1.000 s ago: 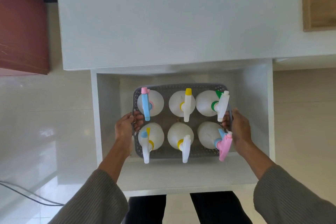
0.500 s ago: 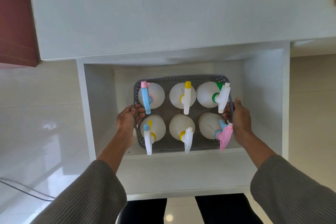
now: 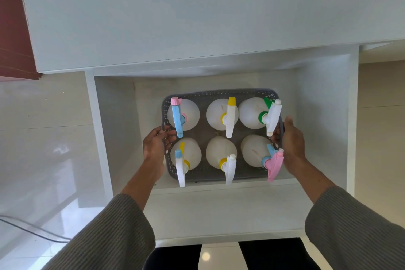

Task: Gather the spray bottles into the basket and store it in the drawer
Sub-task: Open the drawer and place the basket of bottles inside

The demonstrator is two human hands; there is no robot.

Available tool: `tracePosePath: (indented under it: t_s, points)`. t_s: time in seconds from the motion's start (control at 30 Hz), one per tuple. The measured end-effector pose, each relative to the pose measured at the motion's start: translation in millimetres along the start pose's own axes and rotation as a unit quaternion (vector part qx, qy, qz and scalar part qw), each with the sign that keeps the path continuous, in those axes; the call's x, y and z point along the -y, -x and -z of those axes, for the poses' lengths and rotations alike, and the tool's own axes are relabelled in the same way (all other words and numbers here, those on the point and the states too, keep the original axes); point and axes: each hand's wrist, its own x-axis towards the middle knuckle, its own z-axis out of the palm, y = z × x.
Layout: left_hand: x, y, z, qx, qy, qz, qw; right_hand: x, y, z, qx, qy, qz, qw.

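Worktop [image 3: 197, 13] fills the upper view above you, a flat, smooth, pale slab. Below it the drawer [image 3: 324, 116] stands pulled out, a white box with plain, matte walls. Inside it, toward the back and right of middle, sits the basket [image 3: 219, 94], grey plastic with a perforated lattice wall and rounded corners. It holds six spray bottles [image 3: 221, 151] in two rows of three, all upright, with round, milky white bodies. Their trigger heads differ: blue with a pink tip, white with a yellow tip and white with a green collar at the back; white with a blue tip, white with a yellow collar and pink with a blue collar at the front.

Your left hand [image 3: 154, 146] is curled round the basket's left rim, fingers hooked over the edge into the inside. Your right hand [image 3: 292, 142] presses flat against the right rim, thumb up, fingers wrapped over the edge beside the pink trigger. Both hands grip the basket. Ribbed, grey-brown knit sleeves [image 3: 355, 230] cover your forearms.
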Motion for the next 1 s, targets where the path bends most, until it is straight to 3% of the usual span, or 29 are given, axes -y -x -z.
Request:
tracePosePath:
  t_s: [0.53,0.7,0.87,1.0]
  points:
    - [10.0,12.3,-4.9,-0.036,-0.059,-0.041,0.997,0.8,7.0,7.2,-0.007,0.035,0.012,0.999]
    - [15.6,22.5,10.4,-0.027,-0.072,-0.048,0.996,-8.1,17.5,19.2,-0.040,0.130,0.027,0.990]
    - [28.6,39.8,37.0,-0.003,-0.071,-0.043,0.997,-22.9,43.7,35.0,-0.065,0.084,0.020,0.994]
    - [41.8,66.2,57.0,0.031,-0.086,-0.031,0.995,-28.9,77.2,53.7,-0.067,0.117,0.044,0.990]
